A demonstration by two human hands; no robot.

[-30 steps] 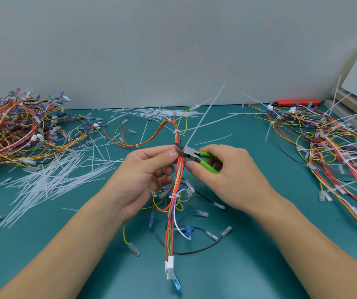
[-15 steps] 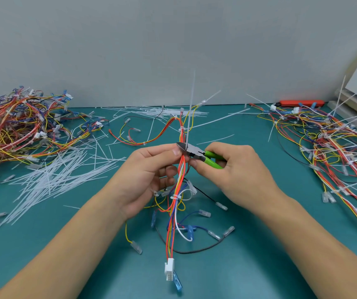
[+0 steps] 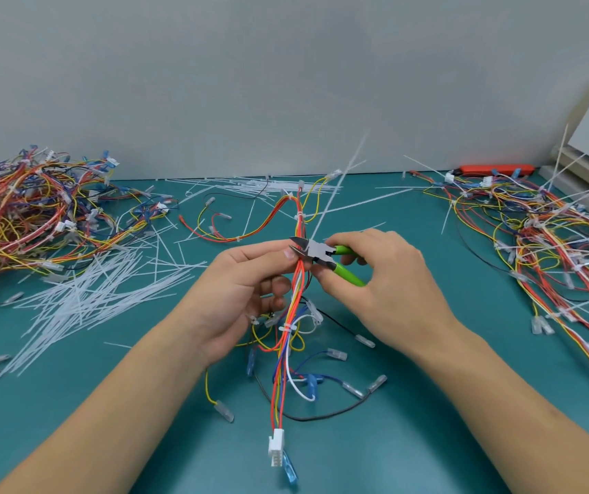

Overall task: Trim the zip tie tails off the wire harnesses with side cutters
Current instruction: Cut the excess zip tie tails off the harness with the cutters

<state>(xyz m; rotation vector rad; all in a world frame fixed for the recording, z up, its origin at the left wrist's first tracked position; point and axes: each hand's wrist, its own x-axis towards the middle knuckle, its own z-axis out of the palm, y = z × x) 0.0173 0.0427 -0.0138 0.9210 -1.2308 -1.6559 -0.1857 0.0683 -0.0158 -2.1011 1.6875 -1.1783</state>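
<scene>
A wire harness (image 3: 287, 315) of red, orange, yellow, blue and white wires hangs in front of me, ending low in a white connector (image 3: 276, 448). My left hand (image 3: 243, 290) pinches the bundle between thumb and forefinger. My right hand (image 3: 382, 279) grips green-handled side cutters (image 3: 321, 256), whose jaws stand open at the bundle beside my left thumb. A long white zip tie tail (image 3: 335, 188) rises from the jaws up and to the right. Another tie (image 3: 287, 328) wraps the bundle lower down.
A pile of harnesses (image 3: 32, 215) lies at the left, with loose cut tails (image 3: 93, 297) on the teal table (image 3: 72, 404) beside it. Harnesses with long tails (image 3: 553, 251) lie at the right. An orange tool (image 3: 496, 169) rests by the back wall.
The zip tie tail swung from leaning right to upright, and now leans right again. The cutter jaws stay at the bundle, now seen open. Both hands have barely shifted.
</scene>
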